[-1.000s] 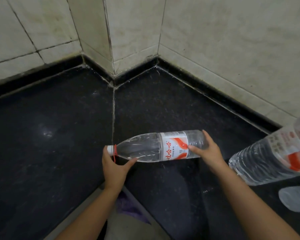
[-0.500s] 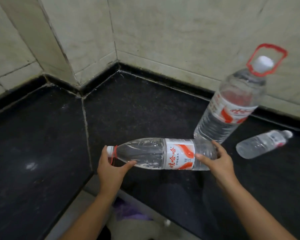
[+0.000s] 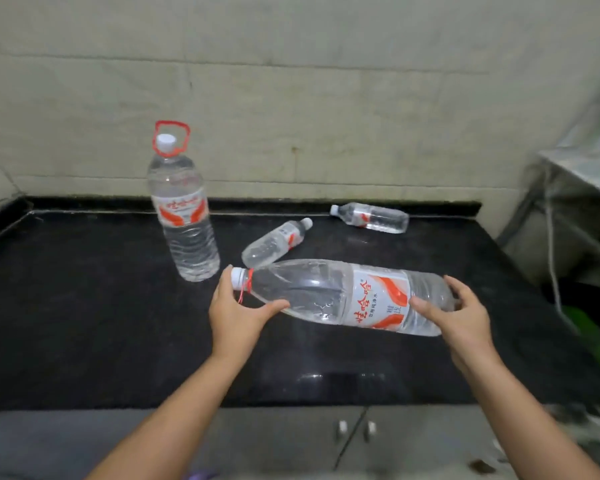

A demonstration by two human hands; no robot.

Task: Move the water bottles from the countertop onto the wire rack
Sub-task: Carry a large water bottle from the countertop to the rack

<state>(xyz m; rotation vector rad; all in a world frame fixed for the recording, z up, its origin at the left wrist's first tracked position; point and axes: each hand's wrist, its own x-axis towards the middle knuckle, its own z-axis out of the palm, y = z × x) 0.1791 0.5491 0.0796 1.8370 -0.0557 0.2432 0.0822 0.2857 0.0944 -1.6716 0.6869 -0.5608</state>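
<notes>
A large clear water bottle (image 3: 326,292) with a red-and-white label lies sideways in the air above the black countertop (image 3: 84,323). My left hand (image 3: 238,311) grips its neck near the white cap. My right hand (image 3: 459,315) holds its base end. Another large bottle (image 3: 184,216) with a red carry handle stands upright at the back left. Two small bottles lie on their sides: one (image 3: 276,242) just behind the held bottle, one (image 3: 371,217) near the back wall. The wire rack (image 3: 575,188) is blurred at the right edge.
A tiled wall runs behind the counter. Grey cabinet doors (image 3: 354,434) with two small knobs sit below the counter's front edge. Something green (image 3: 589,327) lies low at the right beside the rack's legs.
The view has swung right from the counter's corner. Both hands carried the large bottle rightward. The second small bottle and the rack have come into sight.
</notes>
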